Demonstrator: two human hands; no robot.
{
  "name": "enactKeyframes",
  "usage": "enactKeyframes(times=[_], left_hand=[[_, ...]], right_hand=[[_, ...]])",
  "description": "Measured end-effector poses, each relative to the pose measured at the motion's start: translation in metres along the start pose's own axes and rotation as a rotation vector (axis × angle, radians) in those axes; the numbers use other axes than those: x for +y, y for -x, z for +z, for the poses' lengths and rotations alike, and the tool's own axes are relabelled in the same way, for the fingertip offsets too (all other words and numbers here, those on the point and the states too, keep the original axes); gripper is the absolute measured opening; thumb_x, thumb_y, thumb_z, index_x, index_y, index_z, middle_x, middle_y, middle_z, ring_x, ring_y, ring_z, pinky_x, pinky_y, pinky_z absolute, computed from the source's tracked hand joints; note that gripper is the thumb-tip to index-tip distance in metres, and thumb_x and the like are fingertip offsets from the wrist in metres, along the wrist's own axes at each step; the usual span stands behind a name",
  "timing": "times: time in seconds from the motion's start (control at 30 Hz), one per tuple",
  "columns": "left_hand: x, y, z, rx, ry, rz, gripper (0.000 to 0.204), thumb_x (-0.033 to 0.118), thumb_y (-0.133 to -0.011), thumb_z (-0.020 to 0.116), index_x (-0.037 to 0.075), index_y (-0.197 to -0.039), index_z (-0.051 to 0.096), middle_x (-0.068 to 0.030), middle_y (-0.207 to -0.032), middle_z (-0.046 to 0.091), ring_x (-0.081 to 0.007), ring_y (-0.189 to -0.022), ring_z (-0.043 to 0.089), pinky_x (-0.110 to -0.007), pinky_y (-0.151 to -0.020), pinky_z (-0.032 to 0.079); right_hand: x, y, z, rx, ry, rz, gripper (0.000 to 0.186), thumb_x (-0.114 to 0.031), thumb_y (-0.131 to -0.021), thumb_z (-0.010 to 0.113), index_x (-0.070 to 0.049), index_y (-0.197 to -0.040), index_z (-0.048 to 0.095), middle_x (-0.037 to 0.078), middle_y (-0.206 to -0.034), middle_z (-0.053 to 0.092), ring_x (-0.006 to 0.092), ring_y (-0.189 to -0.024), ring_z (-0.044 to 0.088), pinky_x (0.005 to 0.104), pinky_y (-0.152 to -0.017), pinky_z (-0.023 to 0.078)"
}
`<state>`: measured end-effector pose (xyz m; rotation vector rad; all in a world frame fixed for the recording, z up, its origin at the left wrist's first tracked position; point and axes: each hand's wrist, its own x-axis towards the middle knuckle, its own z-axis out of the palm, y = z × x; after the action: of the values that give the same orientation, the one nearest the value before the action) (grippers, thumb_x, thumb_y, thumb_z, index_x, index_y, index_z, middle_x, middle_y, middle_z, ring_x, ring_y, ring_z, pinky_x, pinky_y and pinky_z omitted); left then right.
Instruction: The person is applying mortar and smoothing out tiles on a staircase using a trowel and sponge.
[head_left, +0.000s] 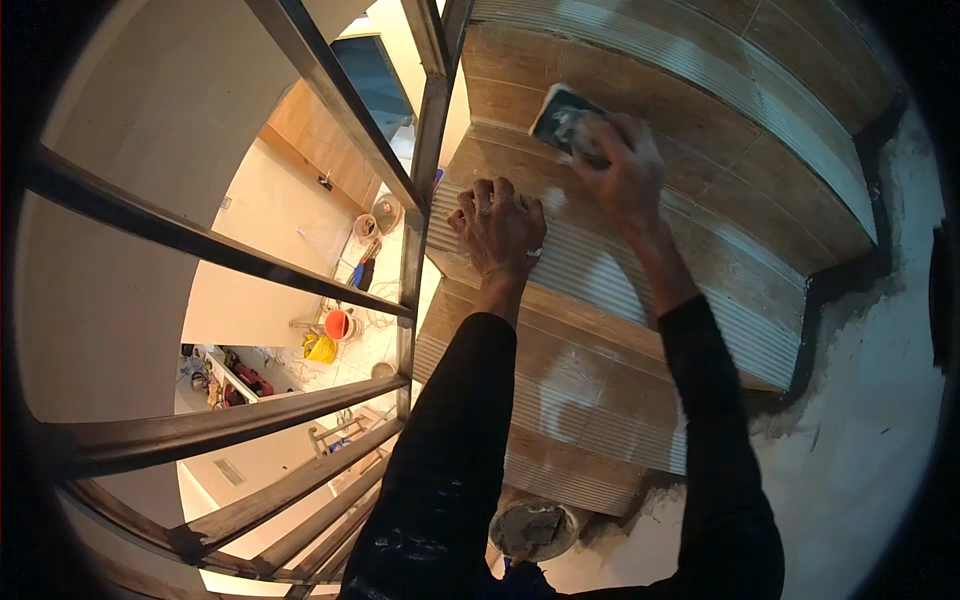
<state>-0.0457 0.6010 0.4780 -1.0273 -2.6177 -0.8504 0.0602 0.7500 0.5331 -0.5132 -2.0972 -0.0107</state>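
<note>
My right hand (625, 175) grips a flat rectangular float (562, 118), dark on its upper face with a pale edge. It is at the foot of a wood-look tiled riser (640, 95), where the riser meets the tread below; the hand is slightly blurred. To the left and lower, my left hand (497, 228) rests on the ribbed nosing of a stair tread (600, 285), its fingers bent and apart, with nothing seen in it. A small whitish patch shows beside that hand. Whitish smears lie on the tiles.
Metal railing bars (200, 235) run along my left, above a drop to a lower floor. Down there are a red bucket (338, 324), a yellow bag-like item (320, 348) and tools. A bucket of grey paste (535, 530) stands below me; a rough plastered wall (860, 400) rises at right.
</note>
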Motion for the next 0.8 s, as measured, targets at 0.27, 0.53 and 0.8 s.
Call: enactKeyframes(times=[0.27,0.53,0.8], left_hand=[[-0.001,-0.002,-0.004,-0.022,-0.02,-0.032,0.034,0.036,-0.085,0.076,0.011,-0.108,0.074,-0.0115,-0.123,0.067,-0.0332,-0.124,0.059,-0.054,-0.106,0.04],[-0.005,-0.003,-0.002,-0.007,-0.021,-0.011,0.037,0.038,-0.084,0.076,0.01,-0.109,0.074,-0.0131,-0.127,0.067,-0.0343,-0.128,0.058,-0.054,-0.108,0.039],[-0.008,-0.004,-0.009,-0.104,-0.024,-0.049,0.046,0.042,-0.083,0.078,0.012,-0.117,0.074,-0.0135,-0.132,0.066,-0.0346,-0.131,0.056,-0.053,-0.108,0.039]], right_hand=[[-0.024,-0.043,0.013,0.522,-0.254,0.463,0.043,-0.026,-0.088,0.085,-0.004,-0.121,0.071,0.016,-0.105,0.071,0.0373,-0.094,0.071,0.0479,-0.083,0.057],[-0.052,-0.083,0.067,0.405,-0.064,0.122,0.041,-0.034,-0.089,0.083,-0.004,-0.113,0.07,0.017,-0.099,0.071,0.0411,-0.092,0.068,0.0526,-0.081,0.055],[-0.061,-0.015,0.001,0.189,-0.178,0.127,0.048,-0.009,-0.072,0.089,-0.015,-0.119,0.079,0.008,-0.112,0.074,0.0338,-0.104,0.066,0.0453,-0.09,0.056]])
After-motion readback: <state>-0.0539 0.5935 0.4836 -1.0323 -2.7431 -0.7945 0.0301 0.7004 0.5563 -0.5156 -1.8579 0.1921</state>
